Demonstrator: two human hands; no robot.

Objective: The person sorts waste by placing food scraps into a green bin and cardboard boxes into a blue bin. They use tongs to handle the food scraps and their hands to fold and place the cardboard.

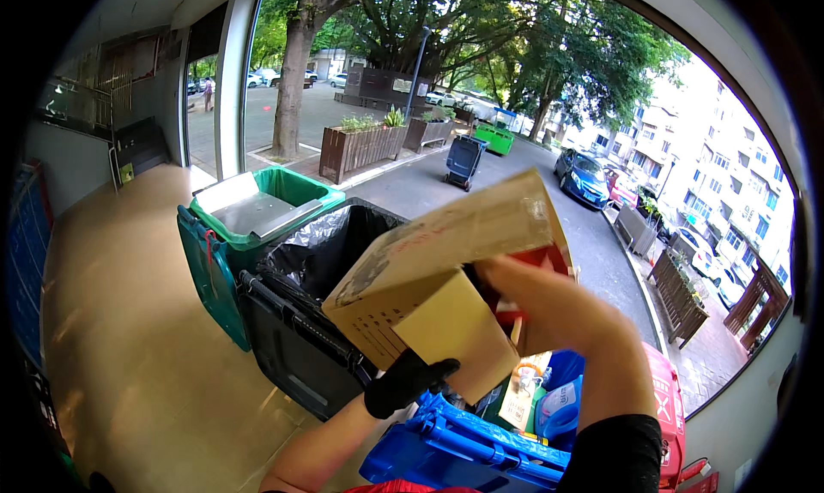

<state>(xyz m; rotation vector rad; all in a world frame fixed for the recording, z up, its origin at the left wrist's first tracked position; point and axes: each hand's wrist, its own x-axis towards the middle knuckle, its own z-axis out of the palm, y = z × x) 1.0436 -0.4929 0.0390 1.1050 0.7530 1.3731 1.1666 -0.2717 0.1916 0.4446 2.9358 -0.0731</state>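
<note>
A large brown cardboard box (446, 235) is tilted in front of me, its flaps open. My left hand (408, 386), in a black glove, grips the lower edge of the box by a flap. My right hand (496, 272) reaches into the box's opening; its fingers are hidden inside and the arm is slightly blurred. Something red (536, 260) shows in the opening beside my right wrist. Under the box stands a blue bin (463, 446) with its lid hanging toward me. It holds a blue plastic bottle (560, 407) and flattened cardboard (522, 394).
Left of the box is a black bin (296, 347) lined with a black bag. Beyond it stands a green bin (287, 184) with a metal tray on top. A red bin (665, 386) is at the right. Outside are a wheeled bin (464, 160), planters and parked cars.
</note>
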